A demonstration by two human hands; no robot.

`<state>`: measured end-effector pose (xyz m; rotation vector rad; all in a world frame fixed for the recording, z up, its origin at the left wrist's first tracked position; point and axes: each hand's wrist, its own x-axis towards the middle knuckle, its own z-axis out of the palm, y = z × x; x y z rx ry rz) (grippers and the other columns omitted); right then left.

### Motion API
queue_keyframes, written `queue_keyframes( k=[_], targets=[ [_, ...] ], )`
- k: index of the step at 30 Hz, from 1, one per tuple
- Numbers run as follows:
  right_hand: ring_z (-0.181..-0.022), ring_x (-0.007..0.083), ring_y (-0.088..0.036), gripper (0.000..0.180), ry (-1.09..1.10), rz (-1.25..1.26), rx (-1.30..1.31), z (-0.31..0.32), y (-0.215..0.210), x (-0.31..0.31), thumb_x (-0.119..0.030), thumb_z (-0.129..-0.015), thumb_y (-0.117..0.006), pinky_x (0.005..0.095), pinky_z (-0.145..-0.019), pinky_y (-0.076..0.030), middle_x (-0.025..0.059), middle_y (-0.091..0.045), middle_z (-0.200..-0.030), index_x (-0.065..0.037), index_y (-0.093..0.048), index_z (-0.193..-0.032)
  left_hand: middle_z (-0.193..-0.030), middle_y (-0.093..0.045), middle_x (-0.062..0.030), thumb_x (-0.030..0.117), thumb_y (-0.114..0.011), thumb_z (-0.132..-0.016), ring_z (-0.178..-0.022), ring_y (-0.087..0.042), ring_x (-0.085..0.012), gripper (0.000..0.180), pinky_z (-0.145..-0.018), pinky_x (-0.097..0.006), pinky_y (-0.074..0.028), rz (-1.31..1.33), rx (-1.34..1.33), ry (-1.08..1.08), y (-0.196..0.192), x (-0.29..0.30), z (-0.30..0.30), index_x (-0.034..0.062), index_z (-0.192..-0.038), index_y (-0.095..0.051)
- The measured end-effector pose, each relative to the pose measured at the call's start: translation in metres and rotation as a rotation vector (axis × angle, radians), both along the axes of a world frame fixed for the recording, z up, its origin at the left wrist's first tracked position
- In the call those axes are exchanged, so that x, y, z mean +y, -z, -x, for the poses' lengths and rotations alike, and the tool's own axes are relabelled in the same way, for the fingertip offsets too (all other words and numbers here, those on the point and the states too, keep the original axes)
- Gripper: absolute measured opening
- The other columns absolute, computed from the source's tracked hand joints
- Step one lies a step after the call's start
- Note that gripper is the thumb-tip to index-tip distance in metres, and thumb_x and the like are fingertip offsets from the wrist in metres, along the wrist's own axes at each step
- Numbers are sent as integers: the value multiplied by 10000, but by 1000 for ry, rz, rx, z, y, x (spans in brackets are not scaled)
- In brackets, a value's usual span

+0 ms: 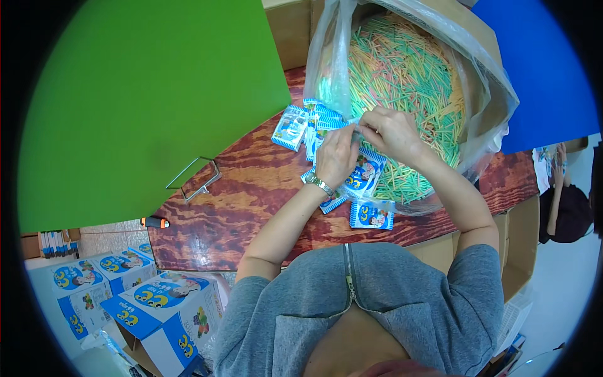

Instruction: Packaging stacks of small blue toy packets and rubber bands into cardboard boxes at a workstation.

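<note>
My left hand (338, 155), with a metal watch on its wrist, reaches over a pile of small blue-and-white packets. Its fingers are closed and meet those of my right hand (396, 134), which are bent in a pinch. Something small and pale shows between the fingertips, too hidden to name. A printed packet (363, 174) lies just below my hands, and another packet (374, 215) rests nearer me. On the left of the pile is one more packet (290, 127). Behind my right hand, a clear plastic bag (339, 56) holds a mass of thin pastel sticks (402, 69).
The red-brown wood-grain table (251, 182) carries a wire stand (204, 182) and an orange-and-black tool (156, 222). Green panel (157, 107) and blue panel (540, 69) flank the bag. Printed cartons (166, 301) stand lower left. Another person (565, 210) is at far right.
</note>
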<state>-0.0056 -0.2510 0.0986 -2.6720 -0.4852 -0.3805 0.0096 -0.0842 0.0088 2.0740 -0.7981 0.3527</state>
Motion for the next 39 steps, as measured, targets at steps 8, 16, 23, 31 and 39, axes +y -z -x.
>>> queue_keyframes(
  k=[8,16,23,31,39],
  targets=[
    [-713,273,-662,202,-101,-268,79,1,-4,15,-205,-855,-677,373,-605,-524,82,-659,-823,-94,-669,-1023,-1013,-679,-185,-4,-514,-921,-899,-694,-252,269,-751,-357,-551,171,235,-26,1,27,-1,-8,-1178,-598],
    [-908,264,-658,267,-81,-441,212,-9,27,7,-167,-913,-616,375,-786,-523,148,-642,-986,-19,-616,-1136,-1195,-637,-142,71,-578,-905,-1092,-628,-225,422,-894,-333,-527,260,468,28,4,18,9,29,-1320,-517],
    [-785,239,-622,270,-112,-208,59,11,17,4,-258,-848,-718,381,-671,-510,96,-589,-854,-44,-623,-983,-922,-660,-75,80,-684,-855,-811,-642,-180,243,-716,-308,-525,233,301,-126,9,41,-5,-9,-1075,-627],
    [-923,319,-634,268,74,182,433,25,54,-19,-296,-817,-719,473,-714,-522,112,-635,-895,-62,-609,-887,-842,-660,5,71,-646,-912,-705,-595,-49,127,-611,-212,-503,152,529,-136,23,56,-15,-4,-1014,-630],
    [-808,257,-629,103,-70,258,41,24,45,-35,-159,-784,-697,401,-663,-515,48,-607,-809,-111,-629,-845,-827,-653,-25,114,-658,-896,-696,-624,-141,215,-598,-279,-497,-22,606,145,21,71,-42,27,-1088,-613]
  ],
)
